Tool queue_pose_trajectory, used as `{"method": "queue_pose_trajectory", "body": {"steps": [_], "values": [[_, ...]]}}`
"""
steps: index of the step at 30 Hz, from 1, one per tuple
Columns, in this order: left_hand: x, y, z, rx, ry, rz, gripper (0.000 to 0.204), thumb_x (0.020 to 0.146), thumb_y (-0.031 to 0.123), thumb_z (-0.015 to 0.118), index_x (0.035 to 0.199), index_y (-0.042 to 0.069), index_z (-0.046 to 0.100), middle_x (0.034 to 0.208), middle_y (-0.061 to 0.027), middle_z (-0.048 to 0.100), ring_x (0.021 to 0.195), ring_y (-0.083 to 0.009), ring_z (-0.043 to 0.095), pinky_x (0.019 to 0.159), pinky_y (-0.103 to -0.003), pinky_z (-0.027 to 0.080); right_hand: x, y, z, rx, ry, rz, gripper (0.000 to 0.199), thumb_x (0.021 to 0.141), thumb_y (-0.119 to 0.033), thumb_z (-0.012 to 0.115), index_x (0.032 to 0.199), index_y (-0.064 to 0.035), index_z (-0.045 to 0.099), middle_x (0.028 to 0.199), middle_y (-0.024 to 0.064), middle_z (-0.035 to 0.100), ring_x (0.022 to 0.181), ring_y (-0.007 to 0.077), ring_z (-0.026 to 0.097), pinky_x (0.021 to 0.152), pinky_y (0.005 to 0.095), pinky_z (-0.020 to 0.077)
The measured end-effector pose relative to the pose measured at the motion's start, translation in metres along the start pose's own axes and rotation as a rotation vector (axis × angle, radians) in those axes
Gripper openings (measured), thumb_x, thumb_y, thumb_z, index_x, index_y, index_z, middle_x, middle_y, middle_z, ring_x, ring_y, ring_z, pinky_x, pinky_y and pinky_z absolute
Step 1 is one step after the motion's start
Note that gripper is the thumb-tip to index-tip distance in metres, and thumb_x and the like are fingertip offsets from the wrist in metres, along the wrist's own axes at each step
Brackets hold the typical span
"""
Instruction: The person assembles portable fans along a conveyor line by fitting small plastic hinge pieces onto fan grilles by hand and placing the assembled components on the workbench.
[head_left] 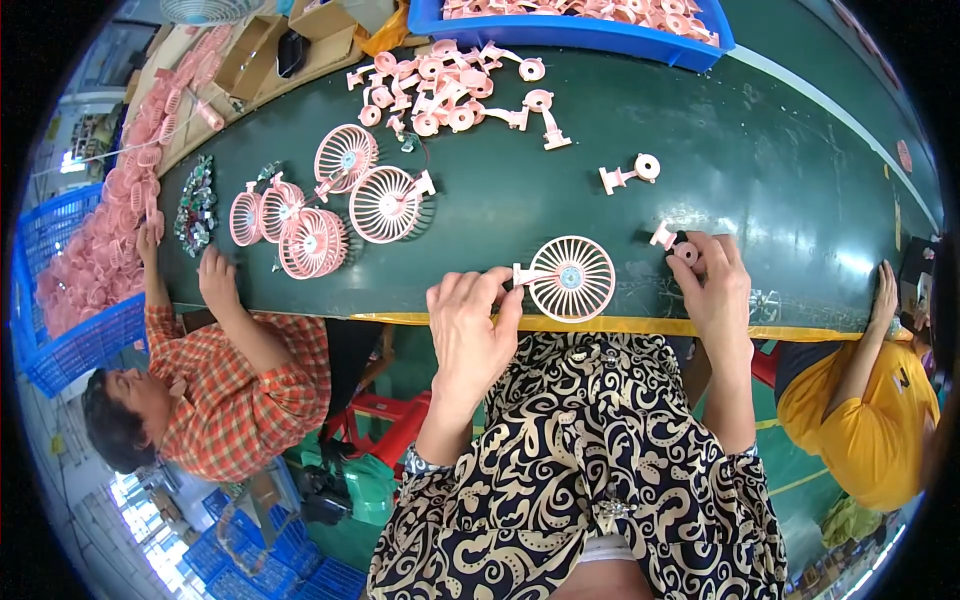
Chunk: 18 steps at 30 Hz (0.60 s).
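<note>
My left hand (470,325) pinches the short stem at the left side of a round pink fan cage (571,278), whose pale blue hub faces up near the table's front edge. Between the fingers and thumb of my right hand (718,290) is a small pink fan bracket (664,238) with a round cup and a flared foot; the fingers partly cover the cup. A similar loose bracket (632,173) lies farther off on the green table (520,190). To the left, several pink fan cages (387,204) lie grouped, some with stems attached.
A pile of pink brackets (440,95) lies before a blue tray (570,42) of more such parts. Circuit boards (196,205) sit at left, near a blue crate (85,345) heaped with pink parts. Co-workers (250,400) sit left and right, one in a yellow shirt (855,420).
</note>
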<state>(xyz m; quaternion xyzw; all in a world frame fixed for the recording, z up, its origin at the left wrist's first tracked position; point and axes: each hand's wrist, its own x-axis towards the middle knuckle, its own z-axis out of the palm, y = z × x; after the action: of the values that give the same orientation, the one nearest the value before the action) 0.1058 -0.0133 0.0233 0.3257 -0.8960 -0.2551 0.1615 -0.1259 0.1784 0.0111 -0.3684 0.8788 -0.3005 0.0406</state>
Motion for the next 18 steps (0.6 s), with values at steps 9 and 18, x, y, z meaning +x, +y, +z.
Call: {"method": "queue_pose_trajectory", "body": {"steps": [9, 18], "values": [[0.001, 0.004, 0.002, 0.108, 0.117, 0.080, 0.011, 0.089, 0.014, 0.078, 0.098, 0.009, 0.077, 0.084, -0.0048, 0.067, 0.083, -0.0268, 0.062, 0.079, -0.041, 0.043, 0.003, -0.073, 0.022, 0.203, -0.056, -0.418, 0.027, 0.081, -0.009, 0.085, 0.103, -0.0037, 0.070, 0.096, 0.0101, 0.067, 0.073, 0.0262, 0.070, 0.061, 0.0366, 0.0577], [0.004, 0.006, 0.004, 0.106, 0.227, 0.161, 0.011, 0.087, 0.009, 0.079, 0.098, 0.009, 0.077, 0.084, -0.0052, 0.067, 0.084, -0.0270, 0.062, 0.080, -0.040, 0.044, 0.002, -0.084, 0.051, -0.034, -0.086, -0.487, 0.027, 0.081, -0.016, 0.084, 0.098, -0.0041, 0.066, 0.093, 0.0082, 0.059, 0.078, 0.0253, 0.067, 0.061, 0.0370, 0.0557]]}}
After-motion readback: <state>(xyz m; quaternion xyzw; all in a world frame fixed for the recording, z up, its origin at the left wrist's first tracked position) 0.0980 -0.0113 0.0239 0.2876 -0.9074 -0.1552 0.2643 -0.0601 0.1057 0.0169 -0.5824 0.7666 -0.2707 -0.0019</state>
